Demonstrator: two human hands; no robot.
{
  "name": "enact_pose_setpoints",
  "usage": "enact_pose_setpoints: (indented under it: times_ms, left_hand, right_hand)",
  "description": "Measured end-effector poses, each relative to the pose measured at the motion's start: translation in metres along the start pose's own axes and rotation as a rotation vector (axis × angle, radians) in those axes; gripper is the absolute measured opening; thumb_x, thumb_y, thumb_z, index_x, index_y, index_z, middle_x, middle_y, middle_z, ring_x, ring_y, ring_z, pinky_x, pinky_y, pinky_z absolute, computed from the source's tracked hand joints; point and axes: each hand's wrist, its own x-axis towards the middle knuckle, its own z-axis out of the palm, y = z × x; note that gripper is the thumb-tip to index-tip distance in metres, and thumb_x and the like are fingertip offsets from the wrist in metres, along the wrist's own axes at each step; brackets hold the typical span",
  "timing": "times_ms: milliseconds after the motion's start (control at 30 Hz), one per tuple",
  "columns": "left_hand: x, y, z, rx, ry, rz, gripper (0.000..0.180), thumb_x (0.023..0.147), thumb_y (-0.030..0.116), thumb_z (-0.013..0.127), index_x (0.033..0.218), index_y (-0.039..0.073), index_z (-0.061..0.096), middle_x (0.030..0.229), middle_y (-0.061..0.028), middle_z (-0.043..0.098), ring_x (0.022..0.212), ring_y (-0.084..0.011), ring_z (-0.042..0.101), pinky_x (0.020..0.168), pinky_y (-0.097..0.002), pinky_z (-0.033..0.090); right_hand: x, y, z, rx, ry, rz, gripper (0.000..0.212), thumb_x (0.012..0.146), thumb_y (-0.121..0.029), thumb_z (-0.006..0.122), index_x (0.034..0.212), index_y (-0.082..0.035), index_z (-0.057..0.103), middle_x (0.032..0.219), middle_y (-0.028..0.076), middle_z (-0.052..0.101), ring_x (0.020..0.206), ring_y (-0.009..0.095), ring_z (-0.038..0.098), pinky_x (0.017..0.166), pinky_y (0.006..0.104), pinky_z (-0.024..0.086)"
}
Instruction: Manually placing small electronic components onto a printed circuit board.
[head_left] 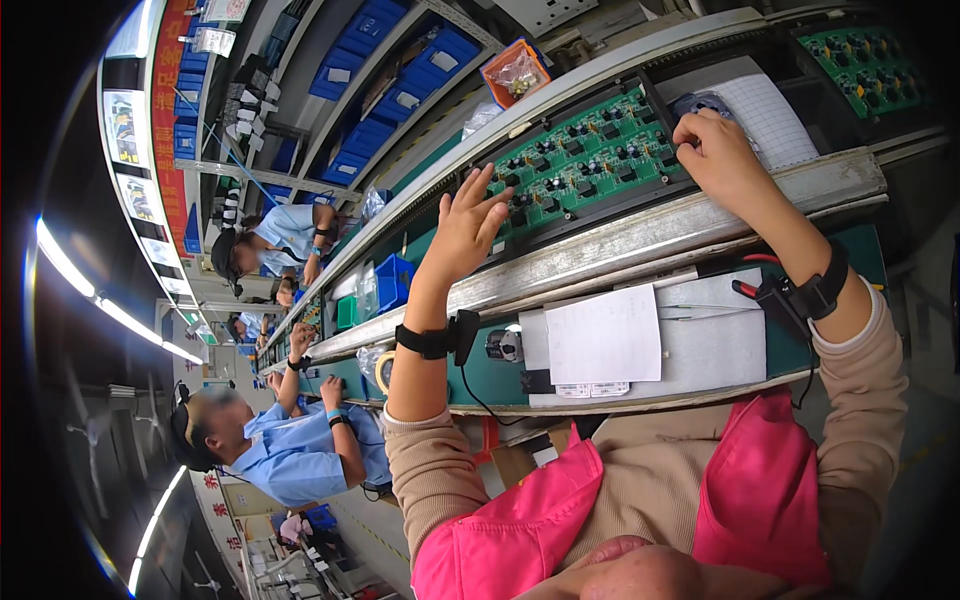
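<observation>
A green circuit board panel (590,150), crowded with small black, silver and blue parts, lies in a dark frame on the rail line in front of me. Above its left end, my left hand (465,225) is open, fingers spread, holding nothing. My right hand (718,155) is at the panel's right end with its fingers curled together. Whatever its fingertips may hold is too small or hidden to make out. Just beyond that hand lies a dark bluish clump (700,104), partly covered, beside a white gridded sheet (765,115). Each wrist wears a black strap with a small box.
Another green board panel (860,65) sits farther right. An orange bin (515,72) stands behind the rail. A metal rail (650,225) runs along the near side, with white paper (605,338) before it. Blue bins (395,280) and co-workers in blue shirts (300,455) are left.
</observation>
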Motion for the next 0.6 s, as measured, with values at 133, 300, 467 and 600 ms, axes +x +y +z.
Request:
enact_pose_setpoints:
  times_ms: [133,300,467,600]
  left_hand:
    - [-0.001,0.004,0.006,0.076,-0.025,-0.027,0.044,0.097,0.039,0.035,0.126,0.012,0.056,0.147,-0.0115,0.028,0.138,-0.0305,0.02,0.105,-0.0605,0.014]
    - [-0.002,0.011,0.012,0.047,-0.018,-0.042,0.045,0.097,0.038,0.036,0.127,0.01,0.054,0.147,-0.0101,0.029,0.138,-0.0291,0.021,0.105,-0.0606,0.014]
    - [-0.002,0.025,0.012,0.22,-0.016,-0.011,0.048,0.097,0.04,0.033,0.127,0.007,0.053,0.148,-0.0087,0.028,0.138,-0.0274,0.02,0.106,-0.0603,0.013]
    - [-0.004,0.017,0.01,0.058,0.009,-0.028,0.05,0.098,0.04,0.03,0.126,0.006,0.054,0.148,-0.0074,0.028,0.139,-0.0269,0.019,0.106,-0.0599,0.012]
  right_hand:
    - [0.001,-0.002,-0.002,-0.008,-0.001,0.023,0.006,0.076,-0.001,0.055,0.08,0.002,0.058,0.076,0.013,0.055,0.063,0.023,0.054,0.058,0.0329,0.043]
    - [0.001,0.001,-0.002,-0.013,0.018,0.0,0.005,0.076,-0.001,0.056,0.079,0.002,0.058,0.076,0.013,0.055,0.063,0.024,0.054,0.058,0.0336,0.043]
    - [0.0,0.003,-0.004,-0.045,0.031,-0.004,0.004,0.075,-0.001,0.056,0.078,0.002,0.057,0.076,0.015,0.054,0.066,0.027,0.054,0.06,0.0358,0.043]
    - [0.001,0.002,-0.004,-0.099,0.048,-0.045,0.004,0.076,-0.001,0.055,0.076,0.002,0.055,0.076,0.016,0.053,0.069,0.031,0.054,0.063,0.0385,0.043]
